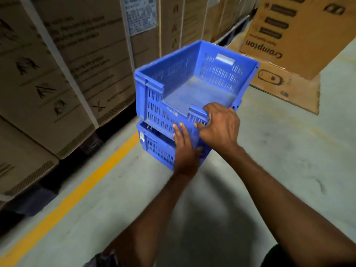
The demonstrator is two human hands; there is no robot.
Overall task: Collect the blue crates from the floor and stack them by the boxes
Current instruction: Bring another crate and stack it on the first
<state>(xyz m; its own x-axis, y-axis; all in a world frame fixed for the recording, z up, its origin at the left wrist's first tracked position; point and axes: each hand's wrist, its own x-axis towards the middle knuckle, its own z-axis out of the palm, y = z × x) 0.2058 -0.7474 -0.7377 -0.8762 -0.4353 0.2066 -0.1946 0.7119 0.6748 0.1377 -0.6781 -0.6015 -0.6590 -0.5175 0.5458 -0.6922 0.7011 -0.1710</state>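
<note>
- Grey concrete floor (269,170) of a warehouse aisle, head view. A yellow line (77,189) runs diagonally along its left side.
- Boxes (77,64) of brown cardboard are stacked in a tall row left of the line, printed with handling symbols and text too blurred to read. A white label (140,14) is fixed to one of them near the top edge.
- Crompton box (289,35), upper right, stands on a flat box (285,87) that lies on the floor.
- Lower crate (156,147), blue with slotted walls, stands on the floor just right of the line, near the row of boxes.
- Top crate (192,78), same blue slotted type, is directly above the lower crate and appears to rest on its rim, turned slightly off its outline. Its interior holds nothing. A handle slot shows in the far wall.
- Right hand (219,128) grips the near wall of the top crate, with fingers curled over the rim at the handle cut-out.
- Left hand (185,151) lies against the same near wall, lower down and just left of the right hand. Its fingers are straight and point upward, pressing on the slotted face. It overlaps the lower crate's near corner.
- Both forearms are bare and reach in from the bottom edge.
</note>
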